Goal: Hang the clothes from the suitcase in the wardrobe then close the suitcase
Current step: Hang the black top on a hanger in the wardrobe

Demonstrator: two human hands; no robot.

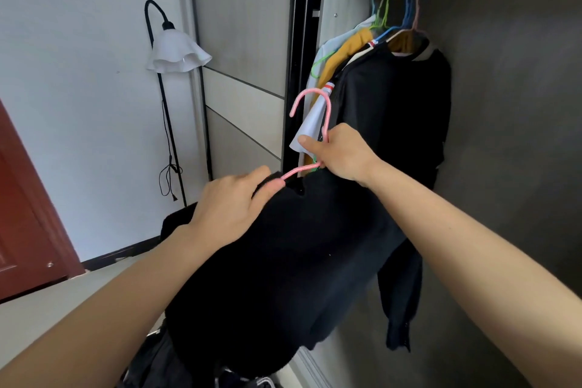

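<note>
Wardrobe (pixel 504 104) backdrop; right hand (pixel 341 153) round hanger (pixel 310 90)

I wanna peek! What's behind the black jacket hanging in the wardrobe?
A yellow top and a white top peek out at its left; the black jacket covers the rest.

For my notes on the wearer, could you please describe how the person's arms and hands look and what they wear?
The left forearm and right forearm are bare up to the frame edge; no sleeve shows. The left hand and right hand wear no gloves, and no ring, watch or bracelet is visible on either. The nails that show look unpainted.
</note>
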